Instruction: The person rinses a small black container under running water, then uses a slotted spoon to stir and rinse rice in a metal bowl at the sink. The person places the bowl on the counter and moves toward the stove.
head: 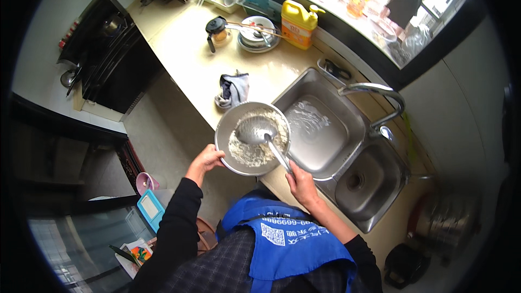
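Observation:
My left hand (208, 158) grips the rim of a round metal bowl (224, 134) at its left side, with the thumb over the edge. Inside the bowl lies a pale, crumbly, flour-like mixture (250, 156). A large metal spoon (256, 129) rests its broad head over that mixture, and my right hand (302, 181) is closed around its handle. The bowl is at the counter's front edge, beside the larger sink basin; whether it touches the counter is hidden. A crumpled grey cloth (235, 88) lies just beyond the bowl.
The double steel sink (317, 146) with a curved faucet (390, 93) is on the right. Farther back stand a glass teapot (219, 32), stacked bowls (246, 44) with chopsticks on top, and a yellow pump jug (299, 26). A black range hood or stove unit (118, 61) stands left.

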Action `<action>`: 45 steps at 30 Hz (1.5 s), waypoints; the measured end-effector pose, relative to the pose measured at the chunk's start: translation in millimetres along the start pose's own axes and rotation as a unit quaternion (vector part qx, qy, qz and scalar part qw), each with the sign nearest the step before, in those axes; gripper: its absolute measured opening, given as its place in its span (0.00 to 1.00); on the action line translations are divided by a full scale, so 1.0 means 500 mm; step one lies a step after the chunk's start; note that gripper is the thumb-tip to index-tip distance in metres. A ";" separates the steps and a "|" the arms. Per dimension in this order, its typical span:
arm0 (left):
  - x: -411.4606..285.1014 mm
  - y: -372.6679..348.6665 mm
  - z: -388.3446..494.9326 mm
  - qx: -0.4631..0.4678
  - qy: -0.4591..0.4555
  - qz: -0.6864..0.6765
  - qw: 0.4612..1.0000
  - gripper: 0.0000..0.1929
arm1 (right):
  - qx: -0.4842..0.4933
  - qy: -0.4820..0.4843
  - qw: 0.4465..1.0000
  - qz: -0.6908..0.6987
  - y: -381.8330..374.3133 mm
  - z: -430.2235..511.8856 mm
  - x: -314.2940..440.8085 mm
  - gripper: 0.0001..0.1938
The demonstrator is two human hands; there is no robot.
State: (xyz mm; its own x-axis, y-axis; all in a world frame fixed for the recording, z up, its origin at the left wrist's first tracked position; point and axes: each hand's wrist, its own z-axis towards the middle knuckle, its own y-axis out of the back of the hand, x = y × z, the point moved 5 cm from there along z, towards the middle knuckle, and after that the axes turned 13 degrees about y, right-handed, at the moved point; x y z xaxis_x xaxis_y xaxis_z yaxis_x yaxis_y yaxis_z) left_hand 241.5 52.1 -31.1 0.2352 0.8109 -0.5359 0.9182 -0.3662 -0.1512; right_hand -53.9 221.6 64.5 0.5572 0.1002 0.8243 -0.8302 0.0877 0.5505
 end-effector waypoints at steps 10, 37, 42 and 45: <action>0.013 0.044 -0.041 0.027 0.008 -0.161 0.986 0.10 | 0.029 -0.118 0.970 0.212 -0.021 0.075 -0.003 0.24; -0.311 0.529 0.239 -0.077 -0.125 -0.402 0.904 0.17 | 0.059 0.118 0.988 -0.081 -0.217 0.463 -0.001 0.29; -0.386 0.542 0.280 0.009 -0.147 -0.443 0.884 0.20 | 0.084 0.217 0.949 -0.211 -0.292 0.586 -0.015 0.26; -0.419 0.542 0.288 0.018 -0.148 -0.449 0.881 0.22 | 0.103 0.232 0.931 -0.263 -0.299 0.633 -0.064 0.21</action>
State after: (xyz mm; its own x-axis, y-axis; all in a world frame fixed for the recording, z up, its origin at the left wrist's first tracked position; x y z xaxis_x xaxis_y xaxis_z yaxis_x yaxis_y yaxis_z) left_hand 395.2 -282.6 -79.4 -0.6787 0.6286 -0.3798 0.6803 0.3433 -0.6476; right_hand 47.0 -108.3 -2.3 0.7949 0.5185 0.3150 -0.4003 0.0581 0.9145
